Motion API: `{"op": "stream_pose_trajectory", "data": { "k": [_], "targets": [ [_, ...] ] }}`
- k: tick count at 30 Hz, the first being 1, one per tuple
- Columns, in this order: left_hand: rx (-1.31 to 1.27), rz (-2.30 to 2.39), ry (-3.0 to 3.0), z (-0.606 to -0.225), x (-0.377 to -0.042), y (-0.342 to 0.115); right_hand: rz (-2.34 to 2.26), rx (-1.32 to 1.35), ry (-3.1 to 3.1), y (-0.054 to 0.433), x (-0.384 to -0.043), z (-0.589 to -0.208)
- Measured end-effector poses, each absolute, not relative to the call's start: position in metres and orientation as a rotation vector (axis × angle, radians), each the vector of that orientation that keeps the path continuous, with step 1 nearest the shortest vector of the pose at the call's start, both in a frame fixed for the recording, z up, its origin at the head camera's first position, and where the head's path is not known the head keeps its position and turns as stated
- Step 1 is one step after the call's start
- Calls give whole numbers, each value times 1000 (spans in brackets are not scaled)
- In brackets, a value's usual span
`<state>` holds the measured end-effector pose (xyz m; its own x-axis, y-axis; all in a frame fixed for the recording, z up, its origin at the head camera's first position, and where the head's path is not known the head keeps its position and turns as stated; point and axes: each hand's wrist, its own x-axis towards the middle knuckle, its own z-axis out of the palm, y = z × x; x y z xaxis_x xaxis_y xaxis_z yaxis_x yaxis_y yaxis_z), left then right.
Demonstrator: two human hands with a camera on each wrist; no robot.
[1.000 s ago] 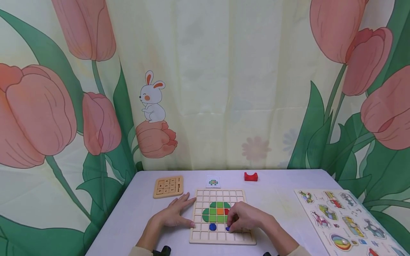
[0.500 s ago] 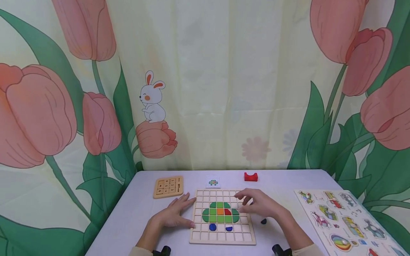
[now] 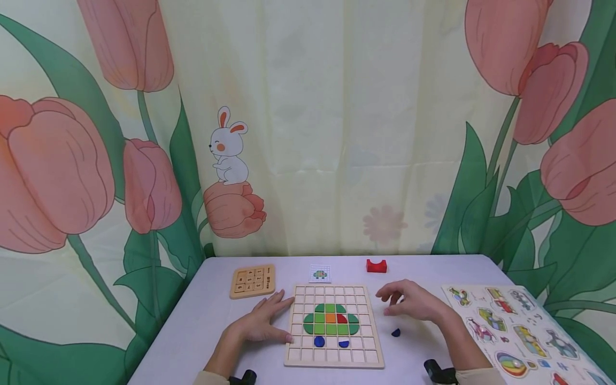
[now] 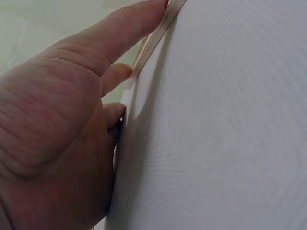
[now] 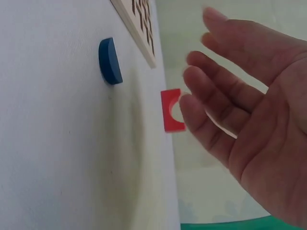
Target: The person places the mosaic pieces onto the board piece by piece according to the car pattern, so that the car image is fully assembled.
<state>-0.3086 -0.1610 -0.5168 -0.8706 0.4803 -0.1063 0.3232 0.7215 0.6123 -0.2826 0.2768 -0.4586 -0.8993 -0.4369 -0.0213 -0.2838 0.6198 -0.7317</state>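
On the table lies a wooden grid board (image 3: 334, 355) bearing green, orange and red pieces. Below them sit a round blue shape (image 3: 319, 341) and a blue half-circle piece (image 3: 344, 344). My left hand (image 3: 262, 321) rests at the board's left edge, fingers spread, thumb on the rim; the left wrist view shows the thumb touching the wooden edge. My right hand (image 3: 416, 303) hovers right of the board with relaxed fingers and nothing in them. Beneath it a loose blue half-circle block (image 3: 395, 332) lies on the table, also seen as a blue block (image 5: 110, 61) in the right wrist view.
A small pattern card (image 3: 320, 273) lies behind the board. To its left is a wooden number puzzle (image 3: 252, 281); to its right stands a red block (image 3: 376, 266) with a curved notch. A picture puzzle board (image 3: 498, 342) covers the table's right side.
My right hand has let go of the blue half-circle piece on the board and moved right, off the board, uncovering the loose blue block. My left hand has stayed put.
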Motion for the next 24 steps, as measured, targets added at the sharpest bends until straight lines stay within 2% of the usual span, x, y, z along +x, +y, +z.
{"op": "stream_pose_trajectory", "data": {
  "k": [24],
  "targets": [
    [612, 876, 2671, -517, -308, -161, -1109, -608, 2402, 299, -286, -484]
  ]
}}
